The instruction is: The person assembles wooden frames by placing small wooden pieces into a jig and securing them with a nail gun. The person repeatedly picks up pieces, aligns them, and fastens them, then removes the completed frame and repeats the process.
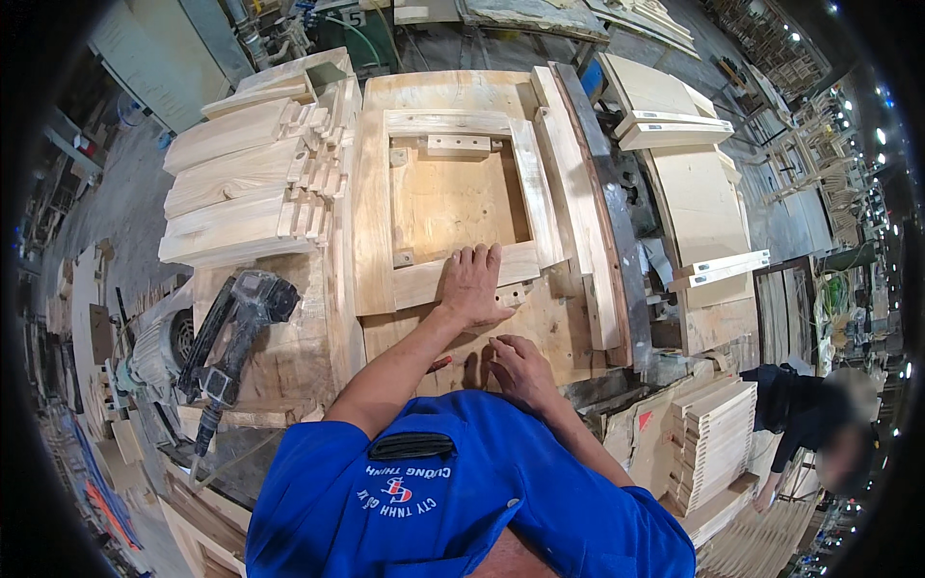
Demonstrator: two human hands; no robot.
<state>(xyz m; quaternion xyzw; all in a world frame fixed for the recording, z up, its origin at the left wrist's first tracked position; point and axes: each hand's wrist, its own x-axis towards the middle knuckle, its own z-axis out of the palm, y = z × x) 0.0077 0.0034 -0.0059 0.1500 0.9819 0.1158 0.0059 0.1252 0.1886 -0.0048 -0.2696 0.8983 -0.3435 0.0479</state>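
A rectangular wooden frame [372, 207] of pale rails lies flat on a plywood board [438, 87] in front of me. My left hand [472, 287] rests palm down on its near rail [416, 282], fingers stretched toward the opening. Beside that thumb, a small wooden block with holes [511, 295] sits against the rail's near side. A similar block [459, 146] is at the far rail, inside the opening. My right hand [522, 370] hovers close to my body, nearer than the frame, with fingers loosely bent and apart; nothing shows in it.
Stacked tenoned boards [231, 183] stand at the left, with a black nail gun [241, 337] nearer me. Long wooden strips [581, 207] run along the board's right side. Farther right are panels [699, 207] and a stack of slats [713, 438], near another person [805, 414].
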